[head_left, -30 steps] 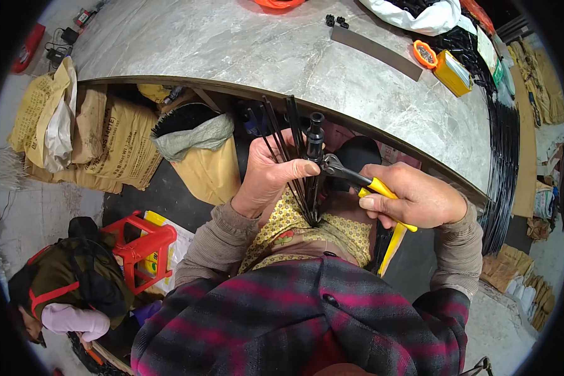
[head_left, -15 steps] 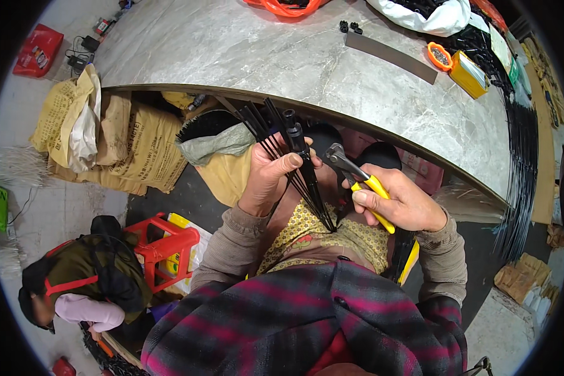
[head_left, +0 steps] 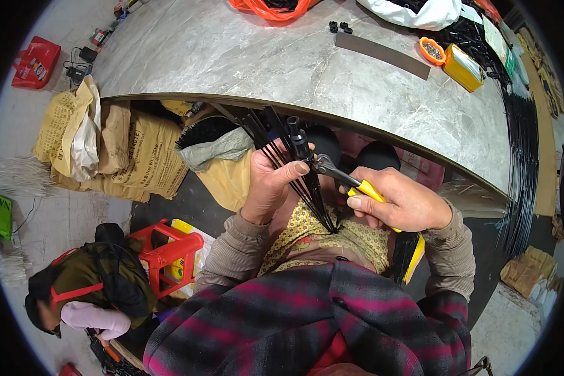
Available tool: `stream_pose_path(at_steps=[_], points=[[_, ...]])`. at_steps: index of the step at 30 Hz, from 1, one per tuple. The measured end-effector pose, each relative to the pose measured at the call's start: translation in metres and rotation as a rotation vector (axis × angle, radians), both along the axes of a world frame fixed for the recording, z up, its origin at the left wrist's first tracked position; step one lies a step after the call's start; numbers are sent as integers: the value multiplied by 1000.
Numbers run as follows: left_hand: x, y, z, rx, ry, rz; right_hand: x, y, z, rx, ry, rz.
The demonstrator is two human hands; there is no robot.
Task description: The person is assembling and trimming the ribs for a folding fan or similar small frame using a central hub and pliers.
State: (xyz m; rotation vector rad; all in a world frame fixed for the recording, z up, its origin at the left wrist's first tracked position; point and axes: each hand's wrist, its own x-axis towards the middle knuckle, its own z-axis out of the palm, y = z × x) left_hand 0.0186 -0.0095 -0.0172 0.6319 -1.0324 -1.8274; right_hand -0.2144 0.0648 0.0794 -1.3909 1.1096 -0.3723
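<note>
My left hand (head_left: pixel 268 182) is closed round a black umbrella frame (head_left: pixel 300 145), its thumb pressed against the frame. Thin dark ribs fan out above the fingers and run together down toward my lap, and a black tubular piece sticks up among them. In my right hand (head_left: pixel 410 200) is a pair of pliers (head_left: pixel 342 176) with dark metal jaws and yellow grips. Their jaws meet the frame just below the tubular piece, beside my left fingertips. Whether they bite on anything there is too small to tell. A yellow patterned cloth (head_left: pixel 357 241) covers my lap.
Ahead stands a grey marble-patterned table (head_left: pixel 231 62) with a dark strip (head_left: pixel 382 56), an orange bowl (head_left: pixel 432 50) of small parts and a yellow box (head_left: pixel 463 67). Long black rods (head_left: pixel 521 150) hang over its right end. A person (head_left: pixel 94 282) sits at left near a red stool (head_left: pixel 172 257).
The pliers have moved left and their jaws now reach the umbrella frame; before, they stood apart from it. My left hand keeps its hold. The whole view has shifted slightly.
</note>
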Motion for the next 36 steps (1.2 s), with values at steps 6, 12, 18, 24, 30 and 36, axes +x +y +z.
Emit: stream_pose_path(at_steps=[6, 12, 18, 24, 30, 36], points=[[-13, 7, 16, 23, -85, 0, -11, -2, 21, 88, 18, 38], [-6, 6, 6, 42, -2, 27, -13, -6, -5, 98, -159, 46], [-5, -5, -10, 55, 48, -53, -30, 1, -9, -142, 167, -431], [21, -32, -46, 49, 193, -60, -96, -18, -60, -800, 1063, -760], [52, -48, -83, 102, 350, -53, -160, -28, -94, -715, 1478, -837], [61, -49, -88, 95, 360, -12, -176, -30, -107, -708, 1581, -853]])
